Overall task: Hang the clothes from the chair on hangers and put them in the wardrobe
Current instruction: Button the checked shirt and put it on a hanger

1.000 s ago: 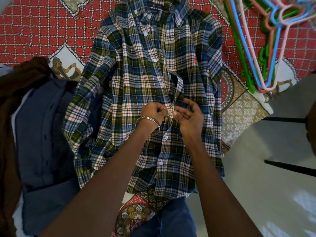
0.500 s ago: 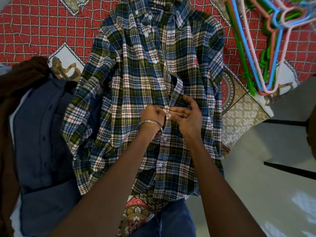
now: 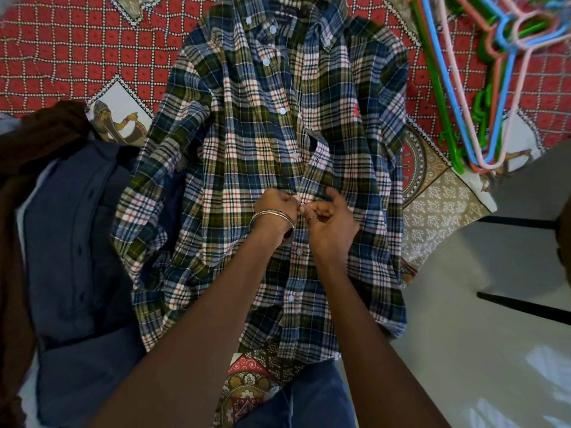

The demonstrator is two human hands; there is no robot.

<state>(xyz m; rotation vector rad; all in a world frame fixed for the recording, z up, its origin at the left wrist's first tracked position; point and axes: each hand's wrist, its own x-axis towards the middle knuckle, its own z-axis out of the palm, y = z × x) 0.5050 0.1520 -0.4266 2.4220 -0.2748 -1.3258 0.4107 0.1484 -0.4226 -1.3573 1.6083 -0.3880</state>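
A plaid shirt in blue, green and white lies flat, front up, on a red patterned bedspread. My left hand, with bangles on its wrist, pinches the left edge of the shirt's placket at mid-chest. My right hand pinches the facing edge right beside it, fingertips almost touching at a button. The lower buttons are fastened; the placket gapes open just above my hands. A pile of plastic hangers, green, blue and pink, lies at the top right of the bed.
A dark blue shirt and a brown garment lie heaped to the left of the plaid shirt. The bed's corner ends at the right, with pale floor and dark chair legs beyond. Blue trousers show at the bottom.
Both hands have shifted slightly up the placket, away from me, and stay pinched together at a button. The shirt itself has barely moved.
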